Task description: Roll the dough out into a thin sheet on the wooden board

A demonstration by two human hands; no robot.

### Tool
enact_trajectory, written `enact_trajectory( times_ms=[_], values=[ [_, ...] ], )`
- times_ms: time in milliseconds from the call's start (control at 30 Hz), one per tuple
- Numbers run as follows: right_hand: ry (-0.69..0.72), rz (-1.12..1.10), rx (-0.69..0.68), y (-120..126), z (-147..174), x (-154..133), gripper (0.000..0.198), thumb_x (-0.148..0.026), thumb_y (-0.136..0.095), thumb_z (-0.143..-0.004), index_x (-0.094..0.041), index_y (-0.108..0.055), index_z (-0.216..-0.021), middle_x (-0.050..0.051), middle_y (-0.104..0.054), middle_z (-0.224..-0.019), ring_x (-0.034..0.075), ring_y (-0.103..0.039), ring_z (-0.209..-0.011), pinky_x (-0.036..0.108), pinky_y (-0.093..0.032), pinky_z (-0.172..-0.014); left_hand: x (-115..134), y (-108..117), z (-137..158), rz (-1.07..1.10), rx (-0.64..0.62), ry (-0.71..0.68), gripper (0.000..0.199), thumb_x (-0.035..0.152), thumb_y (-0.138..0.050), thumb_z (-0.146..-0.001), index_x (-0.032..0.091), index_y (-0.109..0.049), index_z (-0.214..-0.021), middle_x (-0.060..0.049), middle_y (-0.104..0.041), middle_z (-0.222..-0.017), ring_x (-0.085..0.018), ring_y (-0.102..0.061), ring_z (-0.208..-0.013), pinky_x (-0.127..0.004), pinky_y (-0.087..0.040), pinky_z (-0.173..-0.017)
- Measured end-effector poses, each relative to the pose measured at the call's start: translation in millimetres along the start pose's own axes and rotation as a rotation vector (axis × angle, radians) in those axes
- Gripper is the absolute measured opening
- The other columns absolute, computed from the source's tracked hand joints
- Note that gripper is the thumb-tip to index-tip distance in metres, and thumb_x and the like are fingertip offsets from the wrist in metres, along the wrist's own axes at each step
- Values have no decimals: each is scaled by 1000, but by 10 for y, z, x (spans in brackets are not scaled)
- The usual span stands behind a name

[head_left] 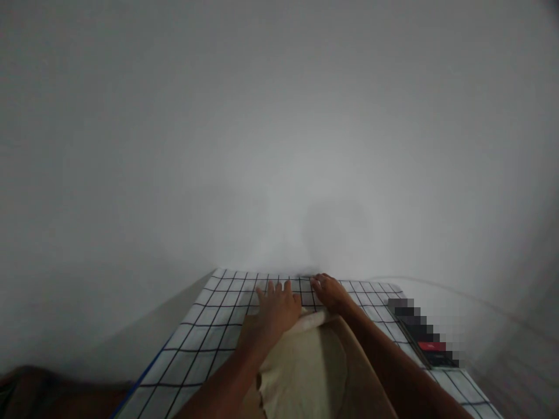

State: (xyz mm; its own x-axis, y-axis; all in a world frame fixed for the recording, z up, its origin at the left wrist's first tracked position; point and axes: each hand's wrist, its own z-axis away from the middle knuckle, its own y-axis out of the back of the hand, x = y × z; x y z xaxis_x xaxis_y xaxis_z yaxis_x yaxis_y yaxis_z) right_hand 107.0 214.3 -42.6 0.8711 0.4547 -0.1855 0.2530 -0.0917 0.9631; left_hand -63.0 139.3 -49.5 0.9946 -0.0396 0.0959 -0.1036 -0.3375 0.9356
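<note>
A pale sheet with a ragged left edge, which looks like rolled-out dough (301, 372), lies on a brown board (364, 378). Along its far side runs a whitish roll (308, 322); whether this is a rolling pin or a rolled edge I cannot tell. My left hand (279, 308) is open, palm down with fingers spread, over the left end of that roll. Farther forward and to the right, my right hand (329, 292) has its fingers loosely extended near the table's far edge, with nothing visible in them. What lies under both palms is hidden.
A white cloth with black grid lines (196, 337) covers the table, which meets a plain pale wall (279, 145). At the right edge lies a dark flat item with a red band (431, 346), partly blurred out. Something brown (65, 393) sits at lower left.
</note>
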Motion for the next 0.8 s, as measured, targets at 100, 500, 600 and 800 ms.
enact_trajectory(
  times_ms=[100,500,600,800],
  values=[
    [85,53,-47,-16,-7,8,35,-25,-34,-103,-17,-65,-116,13,-66,-120,21,-59,-115,32,-46,-95,10,-20,22,1,27,5,47,34,-37,-96,14,-57,-133,-20,-62,-129,-41,-44,-134,-71,-24,-106],
    [0,238,-54,58,520,-61,25,-33,-50,-98,-29,-60,-120,9,-57,-136,30,-49,-127,53,-45,-97,39,-117,120,61,60,-107,50,33,-35,-97,15,-52,-140,-17,-57,-141,-41,-39,-139,-70,-22,-111],
    [-46,259,-46,87,670,-139,29,-36,-48,-99,-29,-58,-125,10,-56,-139,30,-47,-131,56,-43,-100,61,-77,214,82,72,-141,48,34,-37,-96,18,-54,-139,-15,-56,-142,-40,-39,-140,-70,-23,-111],
    [-136,255,-2,80,1082,-284,39,-23,-37,-100,-27,-56,-133,9,-52,-148,30,-39,-141,58,-34,-111,117,11,469,127,96,-160,50,36,-39,-96,19,-52,-141,-12,-52,-147,-35,-32,-145,-64,-19,-118]
  ],
)
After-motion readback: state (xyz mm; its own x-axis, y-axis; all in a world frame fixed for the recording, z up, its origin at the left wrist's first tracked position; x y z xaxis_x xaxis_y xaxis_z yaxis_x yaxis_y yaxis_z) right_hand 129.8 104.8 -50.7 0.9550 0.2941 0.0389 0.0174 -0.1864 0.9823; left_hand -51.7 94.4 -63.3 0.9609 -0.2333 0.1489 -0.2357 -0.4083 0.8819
